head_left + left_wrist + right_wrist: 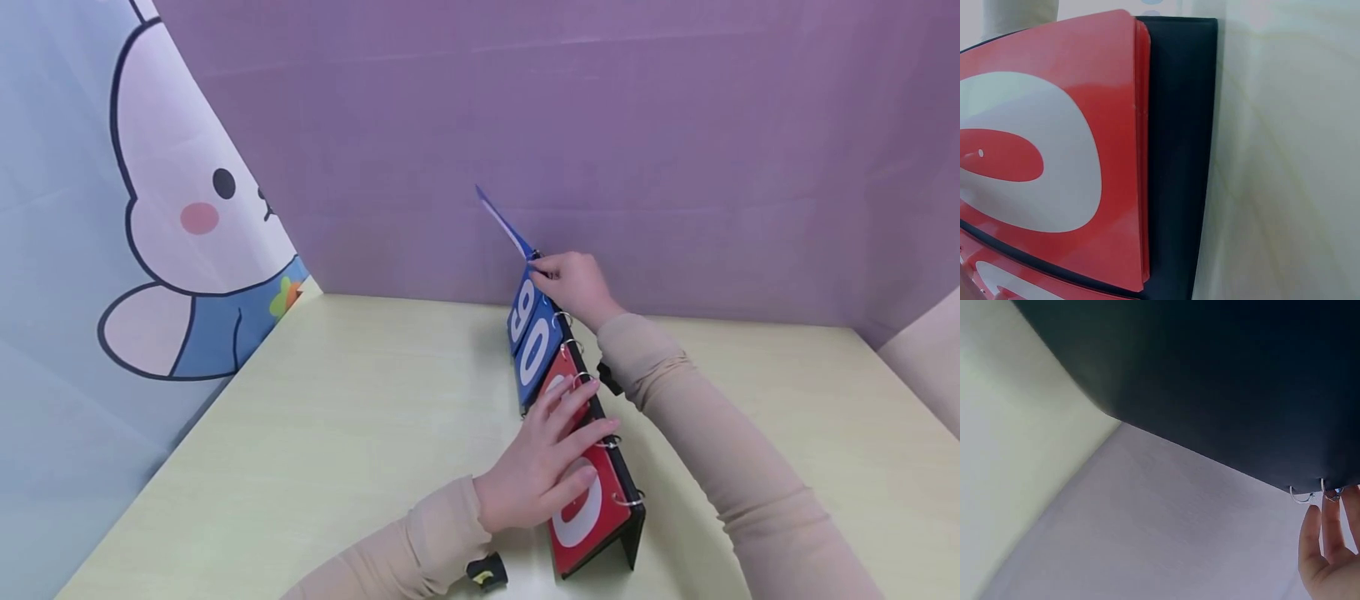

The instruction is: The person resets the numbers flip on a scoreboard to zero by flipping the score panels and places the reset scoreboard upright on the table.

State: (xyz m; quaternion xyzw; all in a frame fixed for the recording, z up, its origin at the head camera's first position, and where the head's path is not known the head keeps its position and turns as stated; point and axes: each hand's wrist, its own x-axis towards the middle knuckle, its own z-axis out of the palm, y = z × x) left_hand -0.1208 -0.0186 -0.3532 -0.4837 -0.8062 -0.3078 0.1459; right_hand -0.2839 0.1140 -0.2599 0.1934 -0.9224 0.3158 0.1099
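Note:
A tabletop flip scoreboard (pixel 600 408) stands like a tent, its black backing holding red and blue number cards on metal rings. My left hand (pixel 532 467) rests with fingers spread across the red cards (pixel 581 521), which fill the left wrist view. At the far end, my right hand (pixel 577 283) pinches the ring-side edge of a blue number card (pixel 504 223), which sticks up and outward. Below it, blue cards showing white digits (pixel 534 354) lie against the slope. The right wrist view has the black back (pixel 1222 381) and curled fingers (pixel 1310 540) by the rings.
The scoreboard stands on a pale yellow table (pixel 360 417). A purple cloth wall (pixel 637 150) rises behind its far end, and a blue cloth with a cartoon rabbit (pixel 202 208) hangs at left. A small black strap piece (pixel 487 572) is beside the left sleeve.

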